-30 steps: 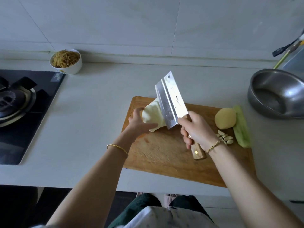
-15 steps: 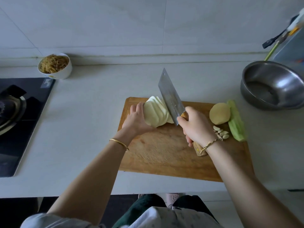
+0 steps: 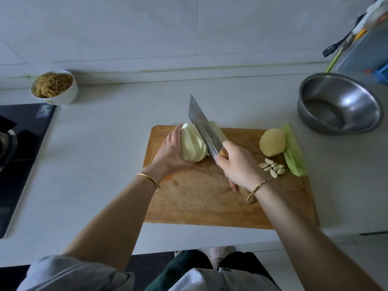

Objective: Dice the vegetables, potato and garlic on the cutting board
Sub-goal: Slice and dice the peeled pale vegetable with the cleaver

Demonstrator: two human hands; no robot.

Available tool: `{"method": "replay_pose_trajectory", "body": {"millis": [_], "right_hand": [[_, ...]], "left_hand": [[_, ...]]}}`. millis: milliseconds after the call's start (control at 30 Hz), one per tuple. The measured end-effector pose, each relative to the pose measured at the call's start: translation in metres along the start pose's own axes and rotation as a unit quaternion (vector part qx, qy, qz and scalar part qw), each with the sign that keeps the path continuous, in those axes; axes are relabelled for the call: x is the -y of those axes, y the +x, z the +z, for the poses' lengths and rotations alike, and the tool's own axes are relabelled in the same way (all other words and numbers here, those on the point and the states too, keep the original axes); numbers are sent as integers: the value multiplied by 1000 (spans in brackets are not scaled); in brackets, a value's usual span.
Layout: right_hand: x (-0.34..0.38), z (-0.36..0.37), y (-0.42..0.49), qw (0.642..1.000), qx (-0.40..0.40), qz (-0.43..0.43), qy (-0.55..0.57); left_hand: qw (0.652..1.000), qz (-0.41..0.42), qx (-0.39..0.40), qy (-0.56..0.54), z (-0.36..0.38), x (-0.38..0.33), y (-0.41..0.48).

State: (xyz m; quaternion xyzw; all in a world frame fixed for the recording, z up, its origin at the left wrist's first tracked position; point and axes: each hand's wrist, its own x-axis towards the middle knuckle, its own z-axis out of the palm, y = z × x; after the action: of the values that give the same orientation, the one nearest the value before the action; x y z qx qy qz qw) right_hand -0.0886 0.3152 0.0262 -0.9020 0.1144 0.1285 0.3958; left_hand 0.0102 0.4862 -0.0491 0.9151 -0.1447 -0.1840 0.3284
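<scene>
Your board (image 3: pixel 199 198) is warm orange-brown wood with a paler, scuffed patch in its middle, and on it you have a creamy white cabbage (image 3: pixel 192 143) faintly tinged green, a light yellow potato (image 3: pixel 272 144), ivory garlic (image 3: pixel 273 167) and a light green stalk (image 3: pixel 294 153). Your cleaver (image 3: pixel 202 127) has a dull silver-grey blade and a brown wooden handle, and you wear a gold bangle (image 3: pixel 149 179) and a thin gold-and-tan bracelet (image 3: pixel 257 186). Round you, the counter (image 3: pixel 100 148) is off-white, the hob (image 3: pixel 23 156) black, the metal bowl (image 3: pixel 361 106) shiny grey, and the small bowl (image 3: pixel 67 97) white with tan-brown noodles (image 3: pixel 52 82) inside.
</scene>
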Motion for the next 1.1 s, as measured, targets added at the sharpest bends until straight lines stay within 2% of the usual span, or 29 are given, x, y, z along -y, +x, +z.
{"method": "replay_pose_trajectory", "body": {"millis": [200, 500, 633, 733, 800, 867, 933, 1033, 1100], "right_hand": [[7, 2, 1, 995, 51, -10, 79], [7, 15, 7, 993, 81, 1, 91], [2, 16, 8, 969, 112, 49, 213], [-2, 25, 10, 928, 167, 107, 315], [-6, 34, 11, 914, 187, 131, 336], [-9, 37, 10, 919, 181, 138, 323], [-10, 35, 8, 940, 151, 118, 284], [-7, 22, 6, 984, 84, 43, 149], [-5, 12, 5, 997, 49, -6, 63]], "left_hand": [[995, 26, -71, -65, 3, 16, -13], [993, 31, -58, -100, 1, 16, -19], [998, 18, -51, -33, -20, 14, -23], [996, -11, 30, 78, -43, 13, -22], [987, -28, 74, 141, -44, 12, -22], [979, -41, 92, 179, -38, 10, -21], [977, -51, 96, 185, -34, 7, -16], [964, -49, 97, 243, -27, 0, -13], [956, -48, 105, 270, -21, -4, -14]]}}
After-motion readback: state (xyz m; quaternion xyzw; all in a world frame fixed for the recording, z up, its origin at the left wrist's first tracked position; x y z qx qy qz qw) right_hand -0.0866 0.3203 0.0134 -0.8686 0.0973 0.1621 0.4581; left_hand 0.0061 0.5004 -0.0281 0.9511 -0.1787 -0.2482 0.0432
